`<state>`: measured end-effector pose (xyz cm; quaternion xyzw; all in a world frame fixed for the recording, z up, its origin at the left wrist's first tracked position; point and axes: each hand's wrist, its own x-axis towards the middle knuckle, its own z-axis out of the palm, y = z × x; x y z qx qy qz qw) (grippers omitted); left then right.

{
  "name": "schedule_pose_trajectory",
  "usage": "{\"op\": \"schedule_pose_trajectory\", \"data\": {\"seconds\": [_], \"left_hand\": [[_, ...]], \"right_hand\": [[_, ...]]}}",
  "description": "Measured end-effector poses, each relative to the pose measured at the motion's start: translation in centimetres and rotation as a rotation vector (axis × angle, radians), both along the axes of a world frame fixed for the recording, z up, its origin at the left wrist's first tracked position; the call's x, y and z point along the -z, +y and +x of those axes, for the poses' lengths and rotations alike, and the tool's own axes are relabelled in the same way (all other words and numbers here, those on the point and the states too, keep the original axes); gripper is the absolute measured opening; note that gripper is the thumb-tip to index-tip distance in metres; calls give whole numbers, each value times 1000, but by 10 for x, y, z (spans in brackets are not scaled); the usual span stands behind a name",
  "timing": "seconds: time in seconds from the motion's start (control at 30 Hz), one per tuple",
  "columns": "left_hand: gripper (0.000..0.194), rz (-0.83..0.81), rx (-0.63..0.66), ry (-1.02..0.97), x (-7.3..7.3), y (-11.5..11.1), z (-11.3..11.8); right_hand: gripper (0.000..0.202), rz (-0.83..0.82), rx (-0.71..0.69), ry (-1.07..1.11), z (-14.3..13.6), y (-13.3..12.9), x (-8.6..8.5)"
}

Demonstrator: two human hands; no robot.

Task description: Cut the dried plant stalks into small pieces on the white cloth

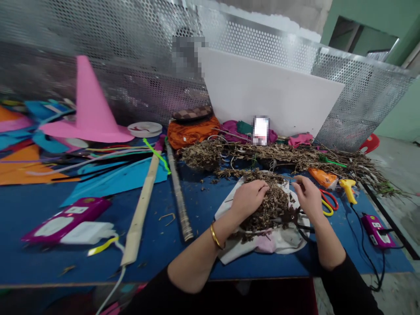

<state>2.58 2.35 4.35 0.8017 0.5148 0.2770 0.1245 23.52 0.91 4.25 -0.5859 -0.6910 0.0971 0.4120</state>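
A heap of dry brown plant bits (274,205) lies on a white cloth (243,247) near the table's front edge. My left hand (251,197), below a gold bangle, rests at the heap's upper left with its fingers pressed together; what they hold is too small to name. At the upper right of the heap, my right hand (306,194) has its thumb and fingers curled close around a thin stem that stretches left over the heap. Scissors with red and yellow handles (329,203) lie just right of my right hand.
Dry branches (295,155) run along the back, before a white board (269,92) and a lit phone (261,130). A yellow glue gun (348,189) and its cord lie right. Leftward are a stick (179,197), a wooden slat (141,214) and a pink cone hat (92,105).
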Motion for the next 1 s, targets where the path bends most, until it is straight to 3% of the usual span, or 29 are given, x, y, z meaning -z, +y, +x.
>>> {"op": "schedule_pose_trajectory", "data": {"seconds": [0.07,0.17,0.27,0.37,0.53,0.77,0.9,1.0], "left_hand": [[23,-12,-27,10,-1,2,-3],[24,-30,-70,24,-4,4,-5],[25,-38,-87,29,-8,3,-6],[25,-42,-78,26,-9,3,-6],[26,-74,-87,58,-6,5,-5],[27,-130,-74,60,0,11,-5],[28,-139,-71,55,3,13,-5],[28,-154,-73,35,1,16,-9]], "right_hand": [[25,-32,4,-233,17,-13,-8],[28,-205,-112,-509,38,-39,-12],[48,-313,-211,-682,49,-60,-5],[66,-333,-221,-778,49,-68,8],[78,-366,-250,-826,44,-63,17],[62,-387,-133,-859,52,-69,7],[64,-397,-219,-811,65,-74,-4],[62,-451,-290,-643,77,-78,-8]]}}
